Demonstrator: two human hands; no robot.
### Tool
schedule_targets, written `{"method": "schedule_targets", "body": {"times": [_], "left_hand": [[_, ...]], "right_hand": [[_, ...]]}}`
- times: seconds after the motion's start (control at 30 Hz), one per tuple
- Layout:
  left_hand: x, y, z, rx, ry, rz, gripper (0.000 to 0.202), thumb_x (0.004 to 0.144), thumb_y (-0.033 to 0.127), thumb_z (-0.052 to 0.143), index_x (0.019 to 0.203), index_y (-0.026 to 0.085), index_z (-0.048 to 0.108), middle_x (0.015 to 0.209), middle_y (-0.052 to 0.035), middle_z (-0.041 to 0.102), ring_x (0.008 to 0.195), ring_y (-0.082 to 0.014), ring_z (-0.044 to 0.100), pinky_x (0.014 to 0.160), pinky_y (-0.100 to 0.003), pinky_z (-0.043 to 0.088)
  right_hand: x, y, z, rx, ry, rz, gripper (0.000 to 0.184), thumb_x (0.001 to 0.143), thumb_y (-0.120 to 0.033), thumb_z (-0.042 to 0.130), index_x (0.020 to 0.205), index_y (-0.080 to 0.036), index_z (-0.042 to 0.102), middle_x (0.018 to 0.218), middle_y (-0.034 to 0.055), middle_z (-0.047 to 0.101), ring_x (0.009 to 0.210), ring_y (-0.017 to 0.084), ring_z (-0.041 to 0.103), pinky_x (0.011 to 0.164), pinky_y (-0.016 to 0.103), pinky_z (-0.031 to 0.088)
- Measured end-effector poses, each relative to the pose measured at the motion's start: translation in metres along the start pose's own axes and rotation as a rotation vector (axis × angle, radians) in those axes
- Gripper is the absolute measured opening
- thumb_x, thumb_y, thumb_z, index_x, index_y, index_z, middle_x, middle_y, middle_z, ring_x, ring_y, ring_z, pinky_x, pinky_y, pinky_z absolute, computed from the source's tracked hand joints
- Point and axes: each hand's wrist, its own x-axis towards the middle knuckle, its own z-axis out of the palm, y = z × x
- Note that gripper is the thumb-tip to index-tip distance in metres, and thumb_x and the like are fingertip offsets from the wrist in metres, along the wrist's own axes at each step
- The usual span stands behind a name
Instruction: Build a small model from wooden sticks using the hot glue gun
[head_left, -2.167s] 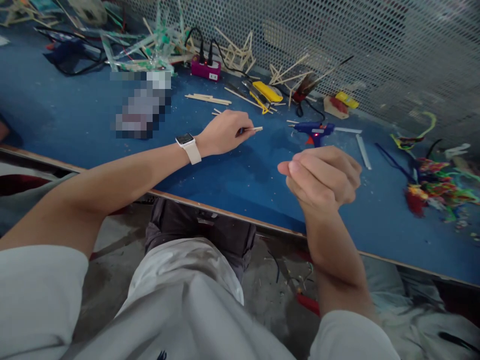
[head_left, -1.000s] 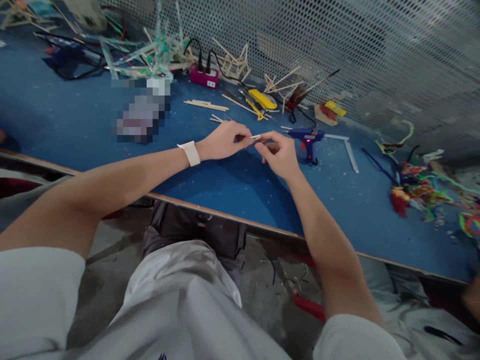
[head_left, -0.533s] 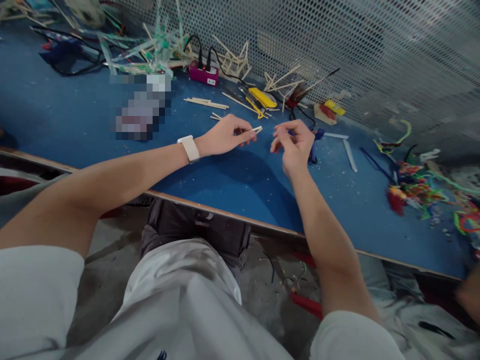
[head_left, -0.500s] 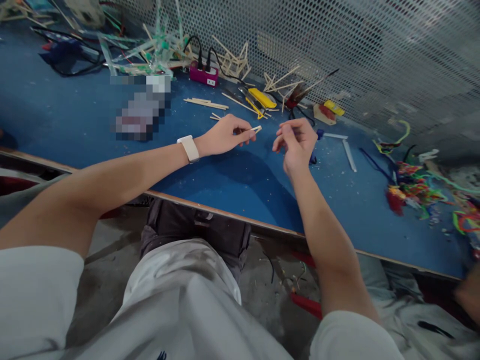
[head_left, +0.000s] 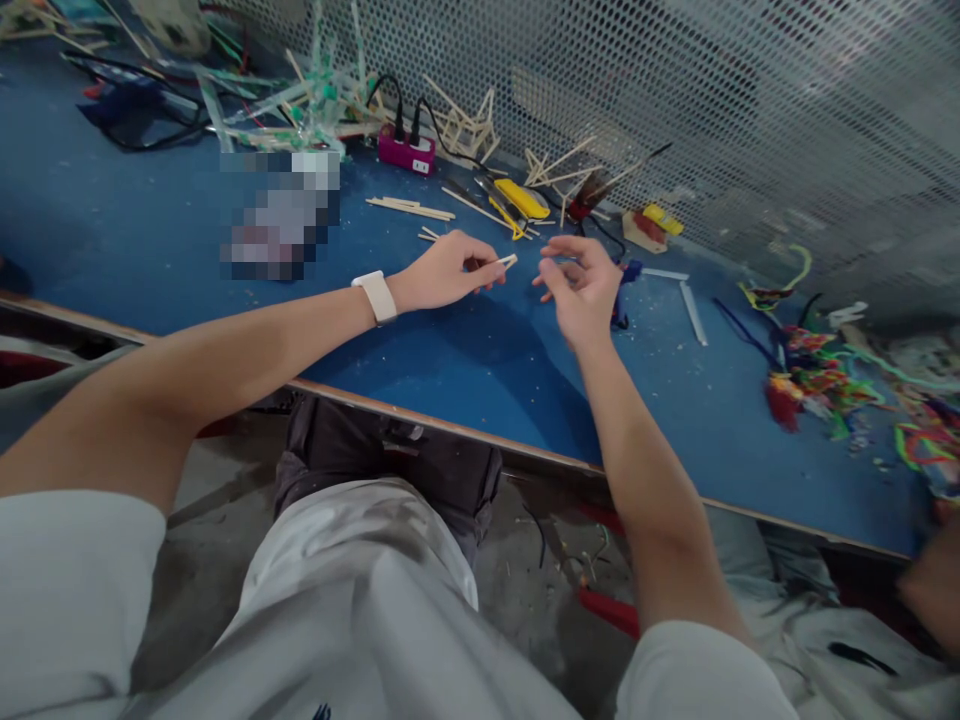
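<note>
My left hand [head_left: 461,268], with a white band on its wrist, pinches pale thin wooden sticks [head_left: 509,263] above the blue tabletop. Their ends poke out past the thumb, and the rest is hidden in the fingers. Just to the right hovers my right hand [head_left: 581,285], fingers curled but apart, with nothing visible in it. A dark blue object [head_left: 626,285] lies behind that hand, mostly covered by it. Beyond the hands are a yellow-handled tool [head_left: 523,199] and loose wooden sticks [head_left: 411,208].
A magenta power strip [head_left: 406,150] with black plugs stands near the perforated metal screen [head_left: 675,110]. Stick frames [head_left: 465,125] lean beside it. Translucent white sticks [head_left: 694,313] and tangled colourful wires [head_left: 814,375] lie to the right. At the lower right, another person's arm [head_left: 930,590] shows.
My right hand has moved slightly left, towards the sticks, and its thumb and forefinger have spread apart. My left hand keeps its pinch, almost still.
</note>
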Motion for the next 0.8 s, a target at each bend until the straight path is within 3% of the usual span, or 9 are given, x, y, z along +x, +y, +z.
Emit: {"method": "schedule_targets", "body": {"times": [0.1, 0.2, 0.43, 0.8], "left_hand": [[-0.002, -0.003, 0.003, 0.078, -0.026, 0.05, 0.036, 0.114, 0.044, 0.067, 0.095, 0.019, 0.086, 0.085, -0.0084, 0.084, 0.076, -0.019, 0.073, 0.078, -0.033, 0.058], [-0.003, -0.005, 0.006, 0.162, -0.047, 0.102, 0.033, 0.112, 0.039, 0.065, 0.094, 0.019, 0.085, 0.092, -0.01, 0.085, 0.081, -0.0202, 0.073, 0.081, -0.034, 0.056], [-0.002, -0.009, 0.008, 0.219, -0.028, 0.156, 0.031, 0.113, 0.039, 0.067, 0.093, 0.02, 0.082, 0.09, -0.0089, 0.081, 0.083, -0.0216, 0.072, 0.086, -0.036, 0.055], [-0.001, -0.004, 0.005, 0.228, 0.027, 0.145, 0.028, 0.111, 0.042, 0.071, 0.098, 0.021, 0.084, 0.096, -0.0112, 0.082, 0.086, -0.024, 0.075, 0.089, -0.04, 0.059]], "right_hand": [[-0.005, -0.007, 0.008, 0.03, -0.152, 0.046, 0.071, 0.083, -0.095, 0.088, 0.115, -0.032, 0.081, 0.109, 0.007, 0.084, 0.085, 0.024, 0.078, 0.056, 0.035, 0.059], [-0.009, -0.013, 0.012, 0.015, -0.223, 0.044, 0.069, 0.086, -0.097, 0.084, 0.105, -0.03, 0.085, 0.098, 0.0065, 0.083, 0.081, 0.023, 0.076, 0.056, 0.035, 0.058], [-0.01, -0.02, 0.012, 0.005, -0.163, 0.004, 0.066, 0.088, -0.093, 0.084, 0.094, -0.028, 0.083, 0.089, 0.0052, 0.08, 0.075, 0.02, 0.072, 0.055, 0.034, 0.057], [-0.008, -0.019, 0.013, 0.028, -0.144, 0.02, 0.068, 0.088, -0.096, 0.082, 0.094, -0.029, 0.076, 0.087, 0.0029, 0.073, 0.069, 0.018, 0.07, 0.056, 0.034, 0.058]]}}
